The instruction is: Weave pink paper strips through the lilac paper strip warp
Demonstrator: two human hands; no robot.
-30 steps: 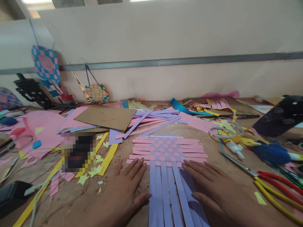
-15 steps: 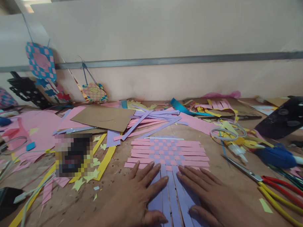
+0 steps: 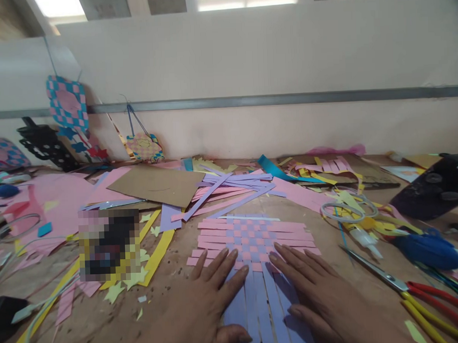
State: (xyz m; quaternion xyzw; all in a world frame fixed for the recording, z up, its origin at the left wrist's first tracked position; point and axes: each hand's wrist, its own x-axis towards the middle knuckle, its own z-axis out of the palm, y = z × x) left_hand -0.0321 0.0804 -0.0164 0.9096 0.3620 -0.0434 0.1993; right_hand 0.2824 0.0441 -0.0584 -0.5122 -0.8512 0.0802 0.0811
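A woven mat of pink and purple paper strips point(image 3: 251, 237) lies flat on the table in front of me. Its pink strips run sideways with loose ends at both sides, and the uncut-looking purple strips point(image 3: 260, 305) stretch toward me. My left hand point(image 3: 214, 292) rests with spread fingers over the lower left of the weave, thumb on the purple strips. On the lower right, my right hand point(image 3: 311, 283) lies flat too, its fingertips on the pink strips and its thumb out over the purple ones. Each palm hides part of the paper beneath it.
Scissors with red and yellow handles point(image 3: 409, 290) lie at the right, below a glue bottle point(image 3: 366, 241) and a blue yarn ball point(image 3: 427, 249). Loose purple strips point(image 3: 237, 180) and a brown card point(image 3: 158, 184) are behind the mat. Yellow stars point(image 3: 135, 279) lie left.
The camera has tilted up slightly, so the scene sits lower in view. My right hand has shifted slightly up the weave; both hands stay flat on the paper.
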